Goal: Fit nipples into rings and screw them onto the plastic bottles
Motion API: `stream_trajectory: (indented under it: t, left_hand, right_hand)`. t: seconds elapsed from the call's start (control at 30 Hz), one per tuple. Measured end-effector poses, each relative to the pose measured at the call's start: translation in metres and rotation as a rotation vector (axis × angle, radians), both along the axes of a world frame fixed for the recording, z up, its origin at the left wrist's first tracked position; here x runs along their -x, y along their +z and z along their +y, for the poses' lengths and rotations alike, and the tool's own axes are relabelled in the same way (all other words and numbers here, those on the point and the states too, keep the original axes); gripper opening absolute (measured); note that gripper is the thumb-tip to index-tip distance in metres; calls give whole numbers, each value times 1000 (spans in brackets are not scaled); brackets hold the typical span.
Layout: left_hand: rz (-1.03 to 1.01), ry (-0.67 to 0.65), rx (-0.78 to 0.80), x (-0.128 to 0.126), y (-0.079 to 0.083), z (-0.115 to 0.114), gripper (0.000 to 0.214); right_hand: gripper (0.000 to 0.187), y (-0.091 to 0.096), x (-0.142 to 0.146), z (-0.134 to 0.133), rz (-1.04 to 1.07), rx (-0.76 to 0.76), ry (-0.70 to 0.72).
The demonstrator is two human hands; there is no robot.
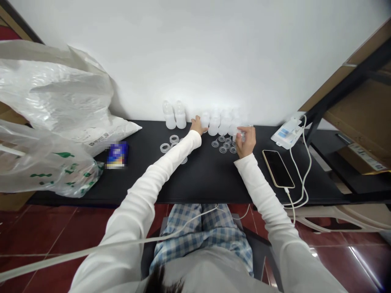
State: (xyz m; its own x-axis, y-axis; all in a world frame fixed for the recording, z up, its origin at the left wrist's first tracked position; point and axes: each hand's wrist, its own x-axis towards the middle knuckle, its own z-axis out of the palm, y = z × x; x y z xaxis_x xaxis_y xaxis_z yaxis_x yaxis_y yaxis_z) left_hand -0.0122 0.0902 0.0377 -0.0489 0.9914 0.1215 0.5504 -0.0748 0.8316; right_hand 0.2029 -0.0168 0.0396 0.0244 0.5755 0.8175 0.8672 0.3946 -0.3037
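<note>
My left hand (198, 125) is closed at the leftmost of several white bottles (215, 125), its thumb and fingers against the side of that bottle. At the right end of the row, my right hand (247, 140) is curled around a clear plastic piece, partly hidden by the fingers. Several clear silicone nipples (223, 149) lie in front of the row, near my right hand. Two bottles with clear domed caps (180, 116) stand upright left of my left hand. Several translucent rings (165, 147) lie on the black table (201, 179), some hidden under my left forearm.
White plastic bags (55, 97) and a blue packet (117, 155) occupy the left side. A phone (277, 169) with a white cable (305, 162) and a white-and-blue pack (286, 132) lie at the right. A white wall (195, 53) rises behind the bottles. Another cable crosses above my lap.
</note>
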Motion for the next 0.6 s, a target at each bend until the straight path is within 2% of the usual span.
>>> stream_trajectory:
  t: [0.2,0.33,0.4,0.47,0.53,0.57,0.6]
  left_hand:
    - [-52,28,61,-13,3,25,66]
    - [-98,71,97,-11,6,21,65]
    - [-137,99,73,-9,6,8,61]
    - [-202,54,-4,-8,5,-14,43]
    - [-306,-119,-83,-9,5,-44,13]
    - [-345,-250,-94,-10,6,-60,10]
    - [-358,-361,-122,-10,8,-76,17]
  right_hand:
    - [55,-1,3,0,118,-47,-17]
    - [43,1,10,3,136,-46,20]
    - [40,2,16,4,173,-32,45]
    - [40,2,25,3,235,-16,73]
    - [43,-1,34,2,329,28,103]
    - [44,-4,38,1,383,72,125]
    - [46,-6,42,0,435,130,156]
